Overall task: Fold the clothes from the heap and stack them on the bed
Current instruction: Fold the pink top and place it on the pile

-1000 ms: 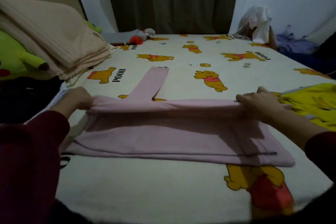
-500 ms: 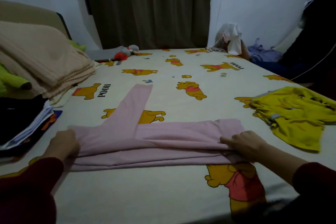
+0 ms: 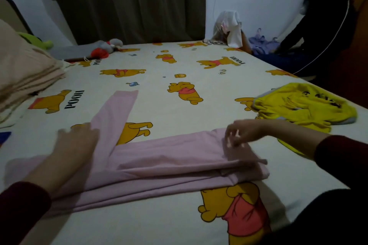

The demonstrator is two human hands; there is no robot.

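Pink garment (image 3: 169,157) lies folded on the bed (image 3: 159,223), long axis running left to right in front of me; one sleeve points away toward the curtain. My left hand (image 3: 76,145) presses flat, fingers spread. My right hand (image 3: 242,131) is blurred above the right end; grip state unclear. Yellow garment (image 3: 304,108) lies crumpled beyond it.

Grey plush toy (image 3: 108,45) (by dark curtain (image 3: 127,2))

Home bedroom. Bed (image 3: 179,225) with cartoon-bear print sheet fills view; dark curtain (image 3: 127,2) on far wall; plush toy (image 3: 107,47) near it; folded beige blanket (image 3: 22,69) at left; clothes (image 3: 229,24) piled in far corner.
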